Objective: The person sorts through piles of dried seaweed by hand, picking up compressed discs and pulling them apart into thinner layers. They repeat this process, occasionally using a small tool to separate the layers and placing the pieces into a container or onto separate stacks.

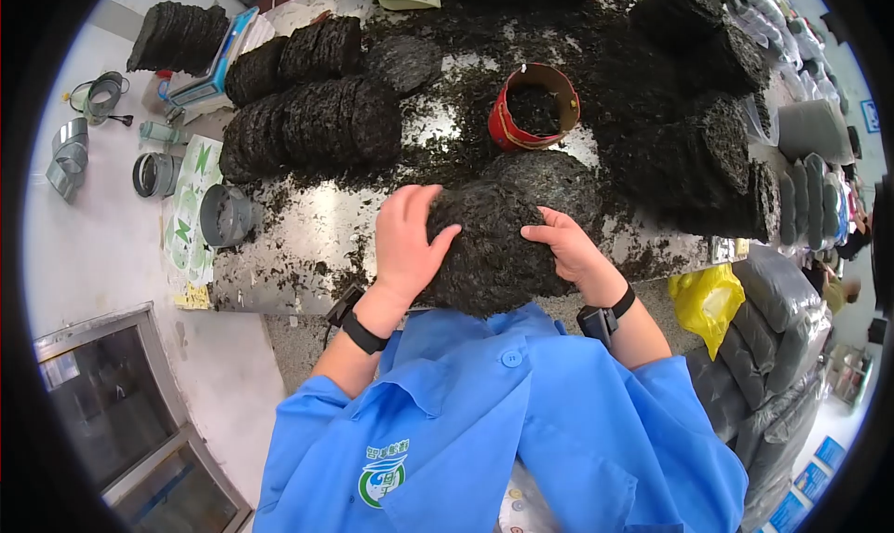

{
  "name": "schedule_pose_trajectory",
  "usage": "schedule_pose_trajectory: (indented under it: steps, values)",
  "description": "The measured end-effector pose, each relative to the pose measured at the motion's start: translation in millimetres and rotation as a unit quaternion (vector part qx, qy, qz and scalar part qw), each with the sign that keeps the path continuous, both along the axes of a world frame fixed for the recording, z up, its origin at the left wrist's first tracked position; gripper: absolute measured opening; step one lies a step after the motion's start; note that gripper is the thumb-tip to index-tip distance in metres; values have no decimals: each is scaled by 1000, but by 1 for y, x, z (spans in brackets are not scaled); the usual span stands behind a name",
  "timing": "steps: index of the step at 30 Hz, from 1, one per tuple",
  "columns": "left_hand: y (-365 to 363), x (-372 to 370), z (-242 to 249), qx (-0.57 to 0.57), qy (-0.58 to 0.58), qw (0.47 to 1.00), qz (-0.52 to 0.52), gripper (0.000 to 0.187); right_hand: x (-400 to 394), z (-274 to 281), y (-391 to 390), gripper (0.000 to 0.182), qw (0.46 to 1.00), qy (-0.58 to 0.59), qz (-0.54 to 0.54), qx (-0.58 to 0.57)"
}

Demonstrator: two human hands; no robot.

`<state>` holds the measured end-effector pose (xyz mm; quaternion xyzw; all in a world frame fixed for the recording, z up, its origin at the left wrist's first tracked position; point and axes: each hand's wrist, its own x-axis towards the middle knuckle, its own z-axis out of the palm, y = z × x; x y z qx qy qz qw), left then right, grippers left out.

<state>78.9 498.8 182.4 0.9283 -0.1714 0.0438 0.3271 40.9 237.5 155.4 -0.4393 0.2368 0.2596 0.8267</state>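
A dark round cake of dried seaweed point(494, 249) is held at the front edge of the table, close against the blue shirt. My left hand point(407, 240) grips its left edge, thumb over the top. On the other side, my right hand point(566, 244) pinches the cake's right edge between thumb and fingers. Another flat round seaweed cake point(549, 184) lies just behind, partly covered by the held one. Beyond that stands a red round tin point(503, 123) with dark seaweed bits inside.
Rows of seaweed cakes point(312, 128) stand at the left, with taller stacks point(684, 156) at the right. Loose flakes litter the metal table point(321, 212). A grey pipe ring point(226, 215) sits near the left edge. A light green dustpan point(400, 0) lies at the back; a yellow bag point(708, 300) hangs right.
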Motion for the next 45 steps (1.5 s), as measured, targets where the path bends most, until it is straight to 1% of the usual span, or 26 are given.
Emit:
schedule_pose_trajectory:
  steps: [2, 3, 8, 10, 13, 16, 18, 20, 21, 24, 25, 28, 29, 30, 31, 32, 34, 36, 38, 39, 40, 41, 42, 43, 44, 45]
  values:
    - [-21, 1, 9, -94, -81, 984, -127, 26, -4, -2, -6, 46, 1000, 1, -6, 20]
    - [-37, -3, 8, -131, -65, 980, -131, 13, -7, 0, -8, 45, 1000, 1, -5, 5]
    - [-62, -1, -18, -66, -94, 976, -183, 18, -17, -3, -20, 44, 999, -24, -16, -16]
    - [-67, -1, -17, -27, -85, 974, -208, 17, -22, -1, -24, 44, 997, -57, 21, 39]
    - [-77, -1, -17, 48, -85, 966, -240, 12, -29, -2, -26, 39, 998, -54, -3, 40]
    - [-87, 19, -11, 35, -80, 949, -302, 14, -30, -3, -36, 38, 997, -37, -37, 57]
    - [-90, 34, -12, -5, -42, 947, -317, 15, -28, -1, -47, 38, 997, -18, -39, 65]
    - [-100, 45, 3, -135, 206, 949, -196, 7, -29, -9, -59, 38, 995, -16, -48, 82]
    - [-109, 56, 4, -273, 358, 883, -128, 8, -29, -13, -65, 38, 994, -12, -52, 95]
    - [-146, 112, 15, -344, 306, 882, -99, 13, -36, -21, -78, 38, 993, 2, -79, 86]
    - [-160, 131, 4, -382, 277, 877, -92, 14, -38, -20, -82, 38, 993, 2, -82, 83]
    - [-186, 184, -25, -242, 183, 948, -95, 16, -43, -17, -92, 37, 991, 27, -108, 69]
    - [-184, 189, -38, -243, 184, 947, -98, 16, -45, -16, -95, 37, 991, 35, -114, 65]
    - [-184, 192, -40, -71, 64, 991, -96, 17, -45, -15, -98, 37, 990, 43, -120, 62]
    - [-183, 197, -41, 104, -61, 989, -88, 18, -45, -15, -102, 37, 990, 40, -121, 61]
    - [-178, 197, -43, 104, -62, 989, -89, 18, -47, -16, -105, 38, 988, 32, -133, 69]
    - [-162, 164, -15, 97, 73, 990, -77, 24, -51, -18, -112, 39, 985, 27, -149, 80]
    - [-121, 130, -20, 48, 49, 996, -66, 29, -53, -18, -116, 38, 978, 22, -202, 50]
    - [-72, 86, -28, 22, 60, 998, -6, 43, -54, -5, -107, 35, 973, -25, -228, 16]
    - [-47, 60, -32, 97, 13, 995, 27, 50, -54, 1, -101, 33, 958, -115, -238, -110]
    - [-26, 36, -36, 170, -33, 983, 59, 56, -56, 8, -97, 31, 919, -201, -243, -236]
    - [-7, 11, -40, 204, 11, 974, 94, 62, -59, 17, -97, 27, 869, -258, -190, -378]
    - [5, -5, -42, 235, 55, 962, 131, 68, -65, 12, -97, 27, 869, -256, -188, -379]
    - [9, -9, -44, 233, 58, 962, 132, 68, -71, 4, -100, 27, 824, -266, -241, -438]
    - [11, -12, -46, 179, 40, 976, 120, 62, -72, 0, -101, 26, 771, -277, -289, -494]
    - [13, -14, -49, 125, 22, 986, 110, 56, -64, 15, -105, 30, 781, -253, -360, -444]
